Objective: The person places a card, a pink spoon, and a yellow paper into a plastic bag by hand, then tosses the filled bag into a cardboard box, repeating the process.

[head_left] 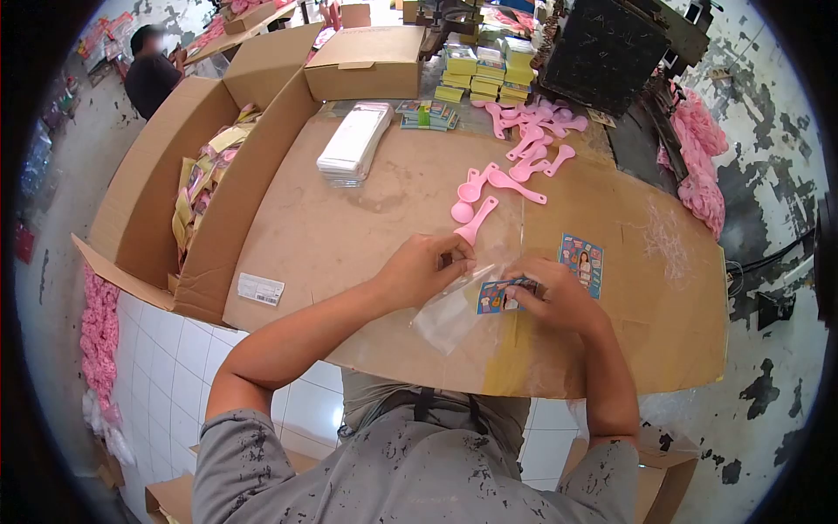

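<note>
My left hand is closed, its thumb and fingertips pinching the upper edge of a clear plastic bag. Just beyond those fingertips lies a pink plastic scoop, its wide end close to them. With closed fingers my right hand grips a small blue printed card, which overlaps the right side of the bag. A second printed card lies flat on the cardboard just behind my right hand. Several more pink scoops trail away toward the back of the table.
A cardboard-covered table spreads before me. White bags are stacked near bundled cards and taller card stacks. On the left stands an open carton with filled packets. A black machine is at back right; a person sits far left.
</note>
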### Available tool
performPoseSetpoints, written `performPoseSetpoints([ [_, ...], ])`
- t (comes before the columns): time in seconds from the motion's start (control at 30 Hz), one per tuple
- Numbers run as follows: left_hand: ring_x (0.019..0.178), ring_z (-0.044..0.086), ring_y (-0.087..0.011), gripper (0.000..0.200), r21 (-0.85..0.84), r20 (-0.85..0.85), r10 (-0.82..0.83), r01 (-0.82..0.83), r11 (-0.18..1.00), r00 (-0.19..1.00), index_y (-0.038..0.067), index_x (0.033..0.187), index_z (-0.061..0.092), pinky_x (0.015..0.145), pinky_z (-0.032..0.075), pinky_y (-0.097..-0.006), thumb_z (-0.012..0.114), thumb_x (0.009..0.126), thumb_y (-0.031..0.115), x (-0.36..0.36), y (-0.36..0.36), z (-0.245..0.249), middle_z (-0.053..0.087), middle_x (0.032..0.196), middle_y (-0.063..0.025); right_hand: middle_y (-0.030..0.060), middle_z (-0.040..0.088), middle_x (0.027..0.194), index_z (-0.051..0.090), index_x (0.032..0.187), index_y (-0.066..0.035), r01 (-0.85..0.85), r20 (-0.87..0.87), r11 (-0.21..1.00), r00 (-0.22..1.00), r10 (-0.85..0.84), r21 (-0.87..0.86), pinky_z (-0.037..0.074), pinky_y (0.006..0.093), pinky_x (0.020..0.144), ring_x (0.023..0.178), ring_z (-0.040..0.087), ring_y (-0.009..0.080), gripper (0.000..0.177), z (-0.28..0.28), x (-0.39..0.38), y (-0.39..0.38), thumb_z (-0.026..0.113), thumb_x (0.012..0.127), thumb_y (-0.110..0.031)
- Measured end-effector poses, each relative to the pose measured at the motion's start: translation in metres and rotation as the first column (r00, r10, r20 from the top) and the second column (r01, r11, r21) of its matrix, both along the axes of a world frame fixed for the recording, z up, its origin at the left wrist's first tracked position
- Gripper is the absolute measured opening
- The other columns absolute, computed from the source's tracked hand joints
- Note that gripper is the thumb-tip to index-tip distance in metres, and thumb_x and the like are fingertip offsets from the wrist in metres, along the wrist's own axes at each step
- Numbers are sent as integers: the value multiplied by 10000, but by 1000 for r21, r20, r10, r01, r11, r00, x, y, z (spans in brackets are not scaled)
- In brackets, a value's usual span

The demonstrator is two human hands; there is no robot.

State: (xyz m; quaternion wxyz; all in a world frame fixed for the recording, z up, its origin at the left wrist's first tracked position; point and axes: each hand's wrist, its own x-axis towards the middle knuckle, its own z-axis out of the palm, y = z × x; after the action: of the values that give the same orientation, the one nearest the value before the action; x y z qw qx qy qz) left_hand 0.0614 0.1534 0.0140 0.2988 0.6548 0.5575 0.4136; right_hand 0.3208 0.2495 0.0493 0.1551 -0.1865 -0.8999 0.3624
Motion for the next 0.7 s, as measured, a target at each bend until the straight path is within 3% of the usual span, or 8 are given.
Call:
performPoseSetpoints([
  [0.07,719,696,-170,146,-28,11,45,-45,999,999,4,1003,685,653,543,-341,739,958,131,-2,0,4,748,870,-101,140,741,1045,713,1078,14,11,15,999,1000,-12,49,559,361,861,952,718,266,184,-2,0,1,726,897,-13],
  [0.17,724,675,-123,124,-67,356,56,-34,997,933,1,1050,662,635,535,-307,691,1006,113,-9,3,4,749,898,-55,143,739,1029,718,1072,1,23,-27,997,999,-21,73,554,367,838,935,712,284,181,-9,2,3,737,898,-48],
  [0.27,793,688,-95,151,-94,636,-22,105,990,771,5,1151,624,660,534,-262,649,1044,109,-20,8,7,754,936,-30,137,735,987,710,1067,-8,48,-91,998,995,-45,35,545,364,799,899,702,274,176,-13,1,4,739,920,-98],
  [0.37,892,711,-81,239,-199,649,18,147,969,761,10,1264,569,729,537,-230,639,1054,99,-16,-1,31,759,945,-40,110,745,1003,702,1120,0,151,-167,982,972,-168,-109,541,324,809,921,703,191,207,-7,-2,2,732,925,-63],
  [0.43,944,722,-88,291,-153,621,-39,170,974,783,14,1302,551,779,541,-230,655,1046,105,-14,1,19,769,971,-56,88,750,1026,694,1164,2,263,-221,924,919,-328,-279,539,300,811,933,693,133,241,3,-7,-6,728,928,-36],
  [0.63,985,739,-153,403,-63,580,-139,215,975,803,-14,1374,522,836,603,-291,689,1012,48,-4,-2,6,768,1059,-118,53,740,1067,693,1203,-15,299,-464,876,758,-459,-378,534,271,798,922,667,88,286,0,-9,-3,740,921,-5],
  [0.7,1003,735,-150,414,-88,561,-136,222,971,817,-13,1383,517,863,595,-293,689,1010,41,-4,-3,9,769,1066,-125,53,738,1061,697,1215,-17,311,-437,890,786,-438,-333,532,272,795,918,664,91,300,-1,-7,-3,743,918,-7],
])
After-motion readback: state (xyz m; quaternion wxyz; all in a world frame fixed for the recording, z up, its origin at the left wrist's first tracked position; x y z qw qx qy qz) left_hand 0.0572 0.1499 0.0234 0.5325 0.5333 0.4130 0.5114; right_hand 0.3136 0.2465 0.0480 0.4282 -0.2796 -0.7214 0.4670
